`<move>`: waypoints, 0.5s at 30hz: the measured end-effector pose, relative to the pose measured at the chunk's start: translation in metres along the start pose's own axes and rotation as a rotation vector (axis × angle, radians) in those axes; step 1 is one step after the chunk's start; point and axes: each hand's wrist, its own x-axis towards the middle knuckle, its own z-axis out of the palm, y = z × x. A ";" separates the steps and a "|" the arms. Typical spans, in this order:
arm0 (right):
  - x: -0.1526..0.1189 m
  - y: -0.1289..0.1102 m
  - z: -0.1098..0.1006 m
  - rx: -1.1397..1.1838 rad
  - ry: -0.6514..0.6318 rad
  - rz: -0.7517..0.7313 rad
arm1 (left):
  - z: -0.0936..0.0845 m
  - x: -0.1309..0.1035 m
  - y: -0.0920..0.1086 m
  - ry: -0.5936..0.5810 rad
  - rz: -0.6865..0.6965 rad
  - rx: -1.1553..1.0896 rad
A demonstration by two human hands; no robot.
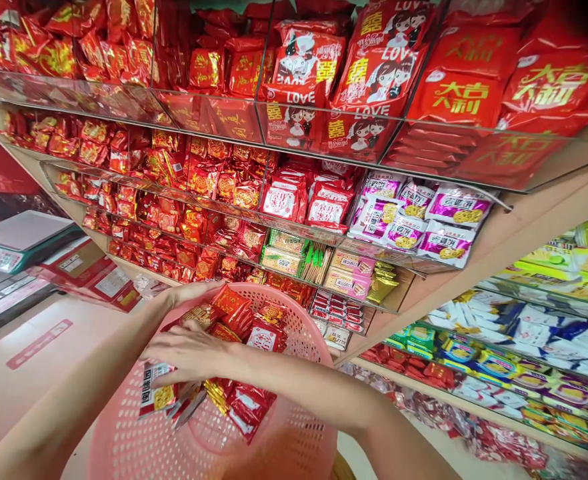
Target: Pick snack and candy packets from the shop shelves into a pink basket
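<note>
Stocked shelves [484, 267] are ranged behind a pink basket [307, 330]. Loose red packets [234, 310] are gathered inside it, mostly toward its far side. Fingers are best kept spread and pressure light, so that the wrapped contents are not crushed and nothing is nudged over the rim. The right hand [189, 350] is laid back-up across the packets, its forearm slanted in from the right, its fingers extended over a white-and-black packet [161, 398]; whether anything is gripped cannot be told. The left arm is stretched to the basket's far-left rim, where the left hand [197, 293] is partly hidden and its grip cannot be made out.
</note>
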 end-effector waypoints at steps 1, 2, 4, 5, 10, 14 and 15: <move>-0.004 -0.002 0.002 -0.063 0.045 -0.010 | 0.000 0.000 0.001 -0.049 -0.003 -0.045; -0.008 -0.005 0.004 -0.126 0.078 -0.024 | 0.000 0.001 0.001 -0.092 -0.004 -0.085; -0.015 -0.012 0.005 -0.221 0.118 -0.043 | -0.002 0.003 -0.001 -0.118 -0.007 -0.124; -0.018 -0.017 0.006 -0.249 0.130 -0.039 | -0.003 0.005 -0.003 -0.108 -0.014 -0.127; -0.029 -0.032 0.010 -0.282 0.140 -0.003 | -0.009 0.017 -0.015 0.027 0.000 -0.048; -0.026 -0.027 0.014 -0.261 0.044 -0.069 | -0.011 0.020 -0.018 0.029 0.018 -0.037; -0.023 -0.024 0.015 -0.237 0.006 -0.101 | -0.011 0.020 -0.017 0.021 0.012 -0.042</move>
